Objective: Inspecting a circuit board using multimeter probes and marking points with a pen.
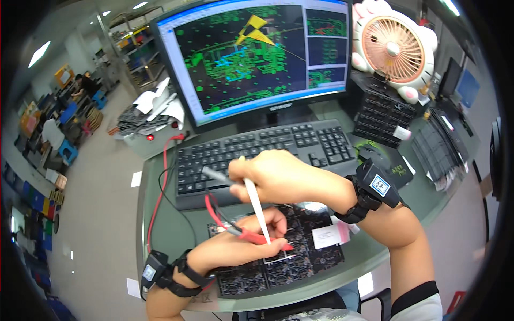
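My left hand (227, 249) reaches over a dark printed circuit board panel (243, 281), its fingers closed round a red test probe (258, 237). The probe's red tip points right, low over the board; I cannot tell whether it touches. My right hand (276, 174) hangs between the keyboard and the board, pinching a slim white pen-like stick (254, 203). The stick slants down until its tip meets the left fingers and probe in the picture. A grey blurred piece (215, 175) juts left from the right fingers; its kind is unclear.
Behind the hands lie a black keyboard (262, 147) and a monitor (251, 59) showing a green circuit layout. A red lead (155, 206) runs from a grey box (147, 140) at left. A paper label (326, 237), a mouse (375, 155), a rack of boards (383, 115) and a fan (393, 48) are at right.
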A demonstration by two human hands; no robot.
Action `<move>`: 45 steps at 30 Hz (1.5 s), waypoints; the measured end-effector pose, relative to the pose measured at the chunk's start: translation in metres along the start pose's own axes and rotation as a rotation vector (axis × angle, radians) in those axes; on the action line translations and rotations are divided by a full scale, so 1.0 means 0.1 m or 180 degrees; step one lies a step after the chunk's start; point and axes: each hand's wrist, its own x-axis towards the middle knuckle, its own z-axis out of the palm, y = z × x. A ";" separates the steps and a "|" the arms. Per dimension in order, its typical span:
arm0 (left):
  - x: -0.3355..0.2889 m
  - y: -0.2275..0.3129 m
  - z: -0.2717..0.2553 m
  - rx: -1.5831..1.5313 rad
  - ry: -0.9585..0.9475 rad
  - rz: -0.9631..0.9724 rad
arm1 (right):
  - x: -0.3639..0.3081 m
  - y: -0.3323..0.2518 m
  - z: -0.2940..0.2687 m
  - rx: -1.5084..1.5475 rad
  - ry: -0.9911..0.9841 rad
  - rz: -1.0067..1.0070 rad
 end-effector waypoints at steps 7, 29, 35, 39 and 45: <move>0.04 -0.15 -0.06 -0.0550 -0.0092 0.0126 | -0.07 0.04 -0.47 0.1320 0.1995 0.0116; -0.01 -0.11 -0.09 -0.0742 -0.0091 -0.0006 | -1.37 0.14 -0.08 0.3361 0.0063 0.0909; 0.04 -0.10 -0.11 -0.0778 -0.0004 -0.0141 | -1.48 0.17 0.15 0.3258 0.0456 0.1234; 0.02 -0.12 -0.09 -0.0694 -0.0024 -0.0141 | -1.52 0.15 0.21 0.2513 0.0554 0.0895; 0.03 -0.12 -0.11 -0.1140 0.0048 -0.0198 | -1.53 0.11 0.25 0.2358 0.0596 0.0740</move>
